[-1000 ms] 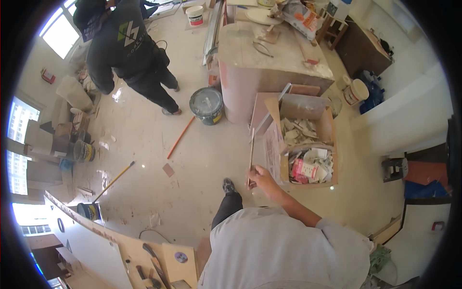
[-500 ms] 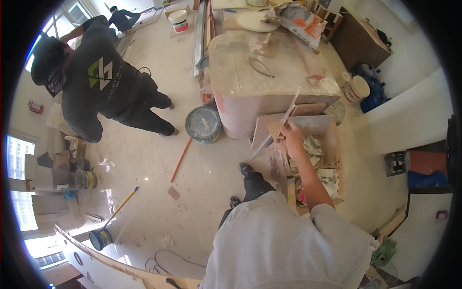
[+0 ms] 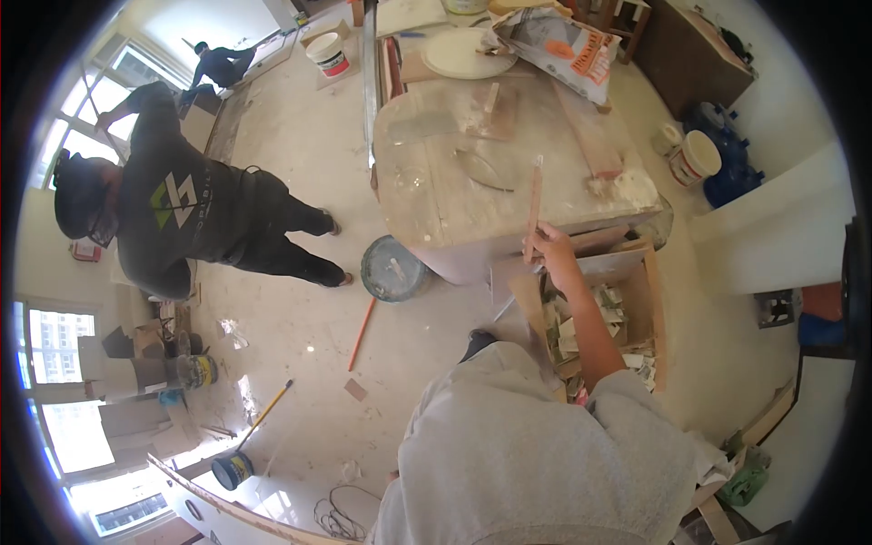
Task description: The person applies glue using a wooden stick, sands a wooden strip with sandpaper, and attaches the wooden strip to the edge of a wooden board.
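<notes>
My right hand [image 3: 550, 247] is closed round the lower end of a thin, flat strip [image 3: 536, 195] that points up over the near edge of the dusty worktable [image 3: 436, 204]. Below that hand and my forearm is a wooden box [image 3: 656, 313] with broken pale pieces [image 3: 610, 313] inside. On the worktable lie a curved strip [image 3: 483, 173] and a flat tool with a handle [image 3: 491, 98]. My left hand does not show.
A person in dark clothes [image 3: 209, 213] stands at left; another person [image 3: 222, 65] crouches farther back. A lidded bucket [image 3: 393, 270] and an orange rod [image 3: 361, 334] are on the floor. Cables [image 3: 341, 516] lie lower down. A printed sack [image 3: 559, 53] rests on the worktable.
My right hand has moved up and right with the strip, from beside the box to the worktable's edge. The view has shifted forward, and the standing person's arm now reaches toward the window.
</notes>
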`<action>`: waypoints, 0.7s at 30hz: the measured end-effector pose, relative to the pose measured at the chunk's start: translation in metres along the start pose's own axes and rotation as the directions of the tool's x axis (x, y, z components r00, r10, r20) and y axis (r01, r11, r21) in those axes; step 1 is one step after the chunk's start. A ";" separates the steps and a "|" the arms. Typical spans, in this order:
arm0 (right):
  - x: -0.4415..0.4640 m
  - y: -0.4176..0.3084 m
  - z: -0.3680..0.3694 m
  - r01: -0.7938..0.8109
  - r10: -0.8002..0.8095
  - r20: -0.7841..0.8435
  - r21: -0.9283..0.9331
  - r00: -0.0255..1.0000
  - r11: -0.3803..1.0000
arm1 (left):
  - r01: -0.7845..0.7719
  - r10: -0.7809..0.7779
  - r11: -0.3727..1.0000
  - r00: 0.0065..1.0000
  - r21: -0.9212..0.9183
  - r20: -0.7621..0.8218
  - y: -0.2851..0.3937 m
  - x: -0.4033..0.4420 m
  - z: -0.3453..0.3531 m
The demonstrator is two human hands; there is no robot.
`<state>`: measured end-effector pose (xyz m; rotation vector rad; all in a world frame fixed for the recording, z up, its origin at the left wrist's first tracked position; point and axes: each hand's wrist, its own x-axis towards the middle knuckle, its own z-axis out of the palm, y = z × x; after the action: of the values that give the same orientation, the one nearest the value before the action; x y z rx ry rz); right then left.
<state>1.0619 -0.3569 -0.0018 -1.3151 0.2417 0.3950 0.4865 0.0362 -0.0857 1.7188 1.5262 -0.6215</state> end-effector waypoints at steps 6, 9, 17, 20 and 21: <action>0.022 -0.012 -0.010 0.048 -0.048 0.011 -0.019 0.999 0.999 | 0.027 -0.034 0.997 0.995 -0.072 -0.090 0.016 -0.006 -0.002; 0.058 0.005 -0.048 0.117 -0.129 -0.059 -0.185 0.990 0.976 | 0.063 -0.075 0.993 0.989 -0.097 -0.127 0.008 0.000 0.005; 0.107 -0.022 -0.096 0.162 -0.661 -0.097 -0.933 0.744 0.320 | 0.194 -0.207 0.975 0.970 -0.109 -0.126 0.005 0.010 0.032; 0.076 -0.066 -0.008 0.359 -0.707 -0.053 -0.833 0.705 0.421 | 0.218 -0.229 0.972 0.965 -0.091 -0.128 -0.014 0.013 0.044; 0.062 -0.078 0.028 0.433 -0.710 -0.031 -0.774 0.703 0.462 | 0.219 -0.228 0.973 0.964 -0.077 -0.137 -0.021 0.016 0.047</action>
<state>1.1492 -0.3360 0.0500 -2.1678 -0.1203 -0.4309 0.4738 0.0095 -0.1307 1.5868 1.8409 -0.5667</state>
